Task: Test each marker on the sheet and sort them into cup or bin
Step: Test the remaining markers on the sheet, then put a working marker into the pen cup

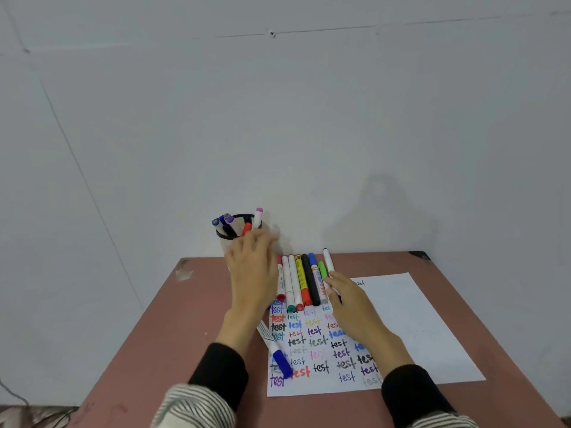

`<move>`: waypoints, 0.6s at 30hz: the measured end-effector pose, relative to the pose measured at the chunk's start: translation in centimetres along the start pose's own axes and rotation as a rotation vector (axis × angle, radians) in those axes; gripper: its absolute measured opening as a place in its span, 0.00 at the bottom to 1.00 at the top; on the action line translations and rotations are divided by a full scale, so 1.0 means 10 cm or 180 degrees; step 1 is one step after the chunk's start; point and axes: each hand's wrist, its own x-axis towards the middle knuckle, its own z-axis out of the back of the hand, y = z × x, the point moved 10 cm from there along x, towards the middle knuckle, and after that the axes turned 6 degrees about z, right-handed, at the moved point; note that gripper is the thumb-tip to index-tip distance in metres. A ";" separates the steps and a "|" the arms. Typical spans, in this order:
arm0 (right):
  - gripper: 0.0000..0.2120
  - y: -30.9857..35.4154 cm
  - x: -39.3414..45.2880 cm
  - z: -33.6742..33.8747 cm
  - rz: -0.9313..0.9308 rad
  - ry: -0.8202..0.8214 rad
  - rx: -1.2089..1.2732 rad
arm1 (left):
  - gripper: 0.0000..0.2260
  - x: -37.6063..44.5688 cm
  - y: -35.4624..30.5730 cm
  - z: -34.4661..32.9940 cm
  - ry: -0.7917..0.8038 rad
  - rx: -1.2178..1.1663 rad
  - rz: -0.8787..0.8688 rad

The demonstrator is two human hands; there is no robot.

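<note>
My left hand [251,267] reaches toward the cup [230,234] at the table's [197,319] far edge, fingers blurred at an orange marker [246,229] standing in it; I cannot tell whether they grip it. My right hand [349,299] lies flat, fingers loosely apart, at the right end of the row of markers [301,281] on the sheet's [411,319] far-left corner, fingertips touching a green marker [322,268]. A blue-capped marker [275,350] lies near the sheet's left edge, beside my left wrist.

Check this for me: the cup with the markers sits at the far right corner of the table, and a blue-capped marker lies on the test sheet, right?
Not quite. The cup sits at the far left, behind the left hand, as the head view shows. The blue-capped marker does lie on the test sheet.
</note>
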 end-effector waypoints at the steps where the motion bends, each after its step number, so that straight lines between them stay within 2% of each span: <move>1: 0.19 0.00 0.00 0.01 0.0004 -0.0013 0.0011 | 0.09 -0.11 0.02 -0.09 0.0144 -0.0112 0.0060; 6: 0.17 0.04 -0.01 0.08 0.0061 -0.0203 0.0074 | 0.11 -0.38 0.14 -0.50 0.0860 -0.0411 0.0265; 9: 0.13 0.03 0.04 0.22 -0.0064 -0.0584 0.0330 | 0.11 -0.38 0.19 -0.59 0.0966 -0.0377 0.0330; 12: 0.11 -0.02 0.19 0.41 -0.0480 -0.0947 0.0385 | 0.11 -0.37 0.22 -0.67 0.1061 -0.0361 0.0279; 14: 0.11 -0.04 0.35 0.43 -0.0825 -0.0774 0.0288 | 0.12 -0.36 0.20 -0.70 0.1093 -0.0402 0.0252; 18: 0.08 -0.08 0.62 0.25 -0.1229 -0.0034 -0.0318 | 0.12 -0.35 0.15 -0.72 0.1087 -0.0431 0.0171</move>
